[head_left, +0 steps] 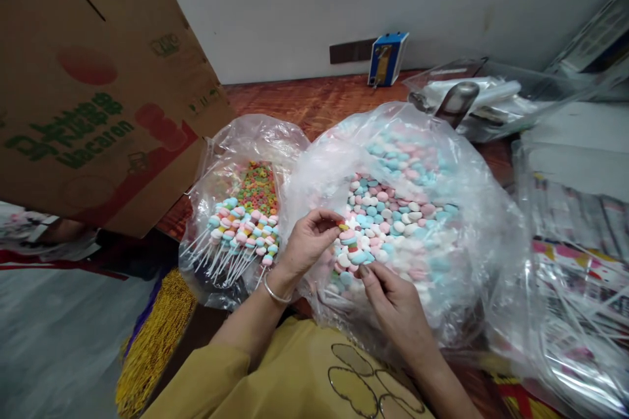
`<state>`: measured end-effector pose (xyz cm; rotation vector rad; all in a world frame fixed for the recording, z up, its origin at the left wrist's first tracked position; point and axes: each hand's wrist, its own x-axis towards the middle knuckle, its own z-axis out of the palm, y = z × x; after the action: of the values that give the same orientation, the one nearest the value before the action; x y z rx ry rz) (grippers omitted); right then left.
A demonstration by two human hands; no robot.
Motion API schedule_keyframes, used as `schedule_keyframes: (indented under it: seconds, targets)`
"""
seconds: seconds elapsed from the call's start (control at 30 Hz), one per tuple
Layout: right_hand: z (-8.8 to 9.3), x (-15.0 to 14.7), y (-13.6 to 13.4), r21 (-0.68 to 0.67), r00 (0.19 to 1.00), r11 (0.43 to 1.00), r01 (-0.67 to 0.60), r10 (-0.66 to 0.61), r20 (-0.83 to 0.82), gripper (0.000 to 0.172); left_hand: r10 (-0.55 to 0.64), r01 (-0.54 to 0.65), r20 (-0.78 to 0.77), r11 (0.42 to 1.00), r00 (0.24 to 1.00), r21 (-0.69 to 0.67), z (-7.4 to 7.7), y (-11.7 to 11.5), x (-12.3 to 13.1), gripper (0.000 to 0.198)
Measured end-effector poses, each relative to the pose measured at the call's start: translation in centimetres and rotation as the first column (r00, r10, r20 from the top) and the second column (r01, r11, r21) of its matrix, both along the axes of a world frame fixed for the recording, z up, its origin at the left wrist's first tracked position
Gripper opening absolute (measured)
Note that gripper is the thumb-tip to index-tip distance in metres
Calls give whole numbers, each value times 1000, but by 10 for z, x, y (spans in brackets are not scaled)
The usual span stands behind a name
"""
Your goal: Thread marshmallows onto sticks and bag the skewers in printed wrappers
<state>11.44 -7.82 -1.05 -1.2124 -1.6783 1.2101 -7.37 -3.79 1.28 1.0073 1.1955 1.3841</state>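
My left hand (307, 242) pinches the top end of a candy skewer (348, 242) threaded with pink, blue and white marshmallow pieces. My right hand (393, 304) has its fingertips closed on the lower end of the same skewer. Both hands hover over the open mouth of a large clear plastic bag (472, 262) filled with pastel marshmallow candies (393, 209). To the left, a smaller clear bag (216, 163) holds several finished skewers (236, 236) on white sticks and a heap of coloured ring cereal (255, 186).
A cardboard box (88, 91) looms at the upper left. A blue device (387, 59) stands against the wall on the wooden table (304, 101). Clear trays and plastic wrappers (491, 98) lie at the back right, cellophane sleeves (580, 275) at the right. A yellow tassel (152, 340) hangs at lower left.
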Motion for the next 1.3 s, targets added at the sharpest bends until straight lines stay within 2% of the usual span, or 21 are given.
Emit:
schedule_keyframes:
  seconds: [0.13,0.33,0.47,0.6,0.73,0.87,0.97,1.07,1.23,1.3]
  targets:
    - [2,0,2,-18,1000,1000,17,-17,-14,36,-5,7,-110,1000,994,17,1,-3,1,20]
    - [-5,2,3,-23,999,1000,7,-8,-40,37,-45,41,-108,998,993,-36,-2,-2,0,25]
    - [-15,4,5,-137,993,990,-18,2,-116,37,-63,62,-8,993,998,-102,-3,-1,-1,30]
    - [-25,5,8,-283,960,951,-121,40,-276,42,-58,84,164,984,985,-160,-7,0,-1,36]
    - [-31,7,10,-323,943,933,-161,49,-328,45,-55,105,256,977,965,-185,-7,1,0,38]
    - [-28,12,11,-262,970,957,-123,60,-235,42,-45,62,116,988,992,-145,-3,-1,0,34]
    - [-20,16,12,-118,992,990,-82,70,-106,38,-55,54,-12,991,998,-120,-2,-2,-1,29]
    - [-15,18,13,-9,997,997,-76,76,-7,36,-82,73,-64,989,995,-132,-2,-2,-3,26]
    - [-14,20,11,11,995,998,-68,67,78,37,-111,100,-168,992,980,-72,0,-2,-2,18]
    - [-12,16,9,-9,998,999,-37,37,60,37,-90,83,-142,995,986,-52,-1,-2,2,19]
